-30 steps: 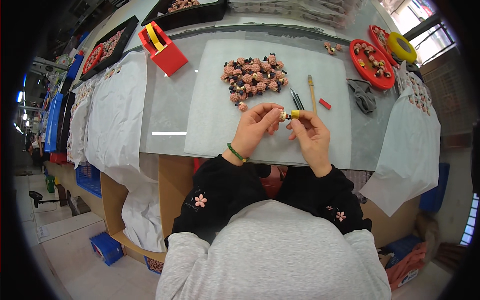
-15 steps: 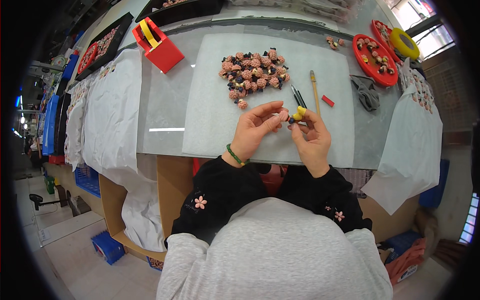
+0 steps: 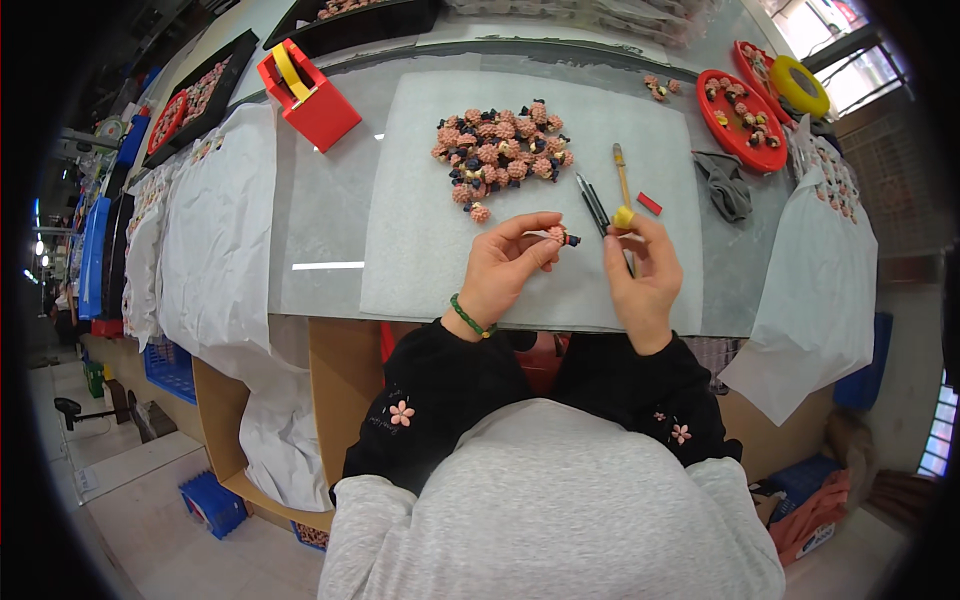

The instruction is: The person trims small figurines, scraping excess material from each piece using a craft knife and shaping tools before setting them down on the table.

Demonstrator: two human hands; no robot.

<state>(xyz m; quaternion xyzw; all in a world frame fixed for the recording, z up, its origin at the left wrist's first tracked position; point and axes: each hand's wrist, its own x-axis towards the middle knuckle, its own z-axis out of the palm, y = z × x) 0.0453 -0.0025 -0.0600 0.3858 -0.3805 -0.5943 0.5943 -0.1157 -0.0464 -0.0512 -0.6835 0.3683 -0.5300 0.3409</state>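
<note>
My left hand [image 3: 503, 265] is closed, its thumb and forefinger pinching a small figurine [image 3: 557, 235] with a bumpy pink top and a dark blue part pointing right. My right hand [image 3: 645, 275] is apart from it, a yellow finger cot [image 3: 623, 217] on one fingertip. Its thumb and forefinger are parted, their tips beside the lower end of the dark pens [image 3: 592, 202]; no figurine shows in them. Beyond the hands, a cluster of similar pink and dark blue figurines [image 3: 500, 150] lies on the white foam sheet [image 3: 410, 240].
A wooden-handled brush [image 3: 620, 165] and a red piece [image 3: 649, 203] lie right of the pens. Farther right are a grey cloth [image 3: 725, 185] and a red tray [image 3: 742, 130] of figurines. A red tape dispenser [image 3: 315, 105] stands at the left, near white sheeting [image 3: 220, 210].
My right hand has come away from the figurine and moved right, to the pens' lower end. The figurine stays in my left hand, more of it now showing.
</note>
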